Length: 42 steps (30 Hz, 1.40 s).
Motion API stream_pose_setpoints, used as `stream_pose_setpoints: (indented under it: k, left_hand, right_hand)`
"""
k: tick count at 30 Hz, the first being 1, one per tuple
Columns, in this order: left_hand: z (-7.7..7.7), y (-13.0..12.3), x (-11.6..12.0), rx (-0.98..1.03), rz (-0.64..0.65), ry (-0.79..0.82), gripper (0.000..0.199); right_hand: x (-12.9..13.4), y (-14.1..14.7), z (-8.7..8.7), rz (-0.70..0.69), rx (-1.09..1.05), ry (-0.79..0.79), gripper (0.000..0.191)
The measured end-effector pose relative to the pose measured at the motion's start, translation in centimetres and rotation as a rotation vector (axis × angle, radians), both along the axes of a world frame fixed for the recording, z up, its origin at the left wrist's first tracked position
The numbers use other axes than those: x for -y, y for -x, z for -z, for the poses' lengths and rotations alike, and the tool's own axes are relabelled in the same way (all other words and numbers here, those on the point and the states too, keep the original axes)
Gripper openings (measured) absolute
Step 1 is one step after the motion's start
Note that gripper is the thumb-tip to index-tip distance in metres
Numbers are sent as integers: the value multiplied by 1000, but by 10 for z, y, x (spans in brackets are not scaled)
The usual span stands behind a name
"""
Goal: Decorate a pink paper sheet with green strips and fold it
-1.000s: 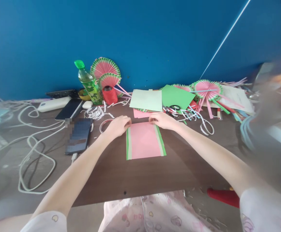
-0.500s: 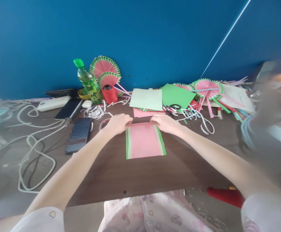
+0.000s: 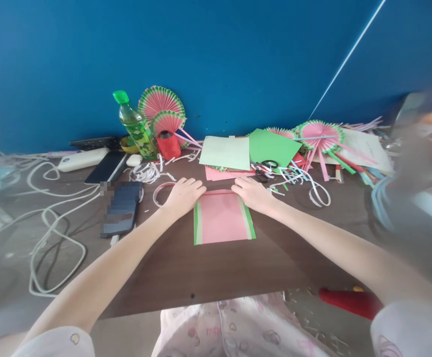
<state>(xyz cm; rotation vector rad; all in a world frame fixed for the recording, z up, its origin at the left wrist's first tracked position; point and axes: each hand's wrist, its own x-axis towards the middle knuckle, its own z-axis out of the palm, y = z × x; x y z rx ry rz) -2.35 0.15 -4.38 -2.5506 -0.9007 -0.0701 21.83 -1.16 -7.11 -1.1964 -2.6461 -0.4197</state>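
A pink sheet of paper (image 3: 223, 220) lies on the brown table in front of me, with pale and bright green bands along its left and right sides. Its far edge shows a narrow raised fold. My left hand (image 3: 186, 196) has its fingers curled over the far left corner, and my right hand (image 3: 251, 193) grips the far right corner in the same way. Both thumbs are mostly hidden. Just behind my left hand lies a roll of tape (image 3: 156, 196).
At the back stand a green-capped bottle (image 3: 136, 126), a red thread spool (image 3: 168, 145) and pleated paper fans (image 3: 161, 103). Green paper (image 3: 273, 147), pale paper (image 3: 226, 152) and scissors (image 3: 262, 174) lie beyond my hands. Phones (image 3: 122, 208) and white cables (image 3: 57, 233) occupy the left.
My fingers have come down over the paper's far edge, where a narrow fold now shows. Both hands sit slightly lower; the sheet has stayed in place.
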Motion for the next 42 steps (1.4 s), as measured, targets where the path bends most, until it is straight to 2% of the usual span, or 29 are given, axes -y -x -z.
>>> stream_pose_setpoints:
  k: [4,12,16,21,25,30,36,42]
  left_hand:
    - [-2,-9,8,-30,23,-29,23]
    - [-5,-21,23,-81,-5,62,32]
    - [1,-18,31,-108,-47,18,30]
    - [11,-12,39,-24,-93,-39,32]
    - [15,-8,42,46,-128,-10,35]
    - [12,-8,43,18,-175,44,48]
    - [6,-19,49,-7,-254,103,48]
    - [12,-25,54,-3,-313,73,48]
  right_hand:
    - [4,3,-7,-10,78,-13,27]
    - [16,5,-17,44,179,85,27]
    - [20,4,-17,57,168,121,28]
    - [26,8,-20,119,175,185,33]
    - [30,18,-23,167,215,196,50]
    - [33,29,-21,196,286,183,58]
    - [40,39,-15,233,294,150,60]
    - [44,35,-12,246,230,139,54]
